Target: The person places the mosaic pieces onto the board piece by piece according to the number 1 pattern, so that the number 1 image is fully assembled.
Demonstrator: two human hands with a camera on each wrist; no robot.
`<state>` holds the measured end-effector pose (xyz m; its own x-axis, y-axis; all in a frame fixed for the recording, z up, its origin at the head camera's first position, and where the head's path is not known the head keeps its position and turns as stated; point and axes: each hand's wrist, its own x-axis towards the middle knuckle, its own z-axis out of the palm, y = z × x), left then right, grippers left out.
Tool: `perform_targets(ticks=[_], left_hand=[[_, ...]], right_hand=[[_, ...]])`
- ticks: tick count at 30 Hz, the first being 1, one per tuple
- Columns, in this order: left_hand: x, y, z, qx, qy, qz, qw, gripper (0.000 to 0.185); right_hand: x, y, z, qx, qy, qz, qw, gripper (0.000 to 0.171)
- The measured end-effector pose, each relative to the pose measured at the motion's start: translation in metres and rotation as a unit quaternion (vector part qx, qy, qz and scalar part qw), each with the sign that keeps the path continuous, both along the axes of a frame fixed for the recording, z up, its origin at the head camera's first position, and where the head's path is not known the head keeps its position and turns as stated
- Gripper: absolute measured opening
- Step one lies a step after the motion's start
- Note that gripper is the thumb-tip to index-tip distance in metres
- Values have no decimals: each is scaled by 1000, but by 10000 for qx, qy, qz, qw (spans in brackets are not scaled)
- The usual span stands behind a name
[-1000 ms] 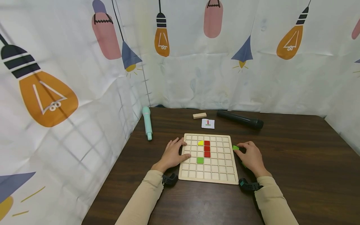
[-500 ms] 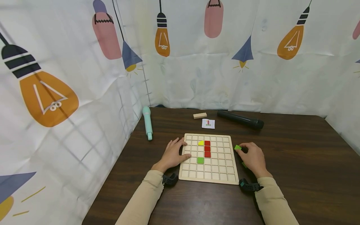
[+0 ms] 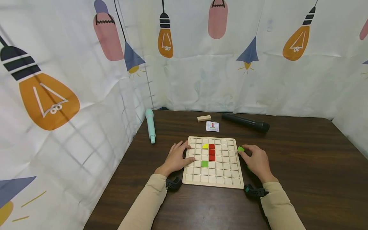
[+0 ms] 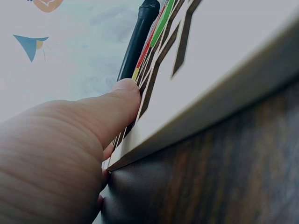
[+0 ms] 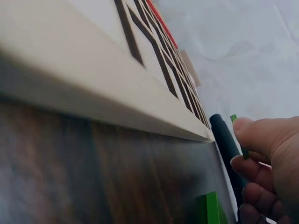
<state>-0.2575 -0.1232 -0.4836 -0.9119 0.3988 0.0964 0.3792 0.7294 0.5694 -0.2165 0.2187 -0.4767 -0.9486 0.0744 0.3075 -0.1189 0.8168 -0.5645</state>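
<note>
A wooden grid board [image 3: 213, 183] lies on the dark table in front of me. In its cells sit a yellow piece [image 3: 205, 146], a column of red pieces [image 3: 211, 152] and a green square [image 3: 204, 164]. My left hand [image 3: 176, 157] rests on the board's left edge, fingers spread, thumb on the frame [image 4: 122, 95]. My right hand [image 3: 256, 159] pinches a small green piece [image 3: 241, 149] just off the board's right edge. Another green piece [image 5: 212, 209] lies on the table under that hand.
Behind the board lie a small pattern card [image 3: 212, 126], a plain wooden block [image 3: 204, 118], a black microphone [image 3: 245, 122] and a mint microphone [image 3: 150, 125] at the left. Printed curtains wall in the table on three sides.
My right hand has shifted slightly with the green piece, lifting it a little and bringing it close to the board's right edge. The left hand has stayed put.
</note>
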Motion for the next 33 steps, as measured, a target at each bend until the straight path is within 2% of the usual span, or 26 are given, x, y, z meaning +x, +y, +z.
perform_targets(ticks=[16, 33], left_hand=[[0, 0, -1, -25, -17, 39, 10000, 55], [-1, 0, -2, -36, -27, 43, 10000, 56]], right_hand=[[4, -15, -1, -158, -199, 566, 9981, 34], [14, -53, 0, -34, -129, 1149, 9933, 26]])
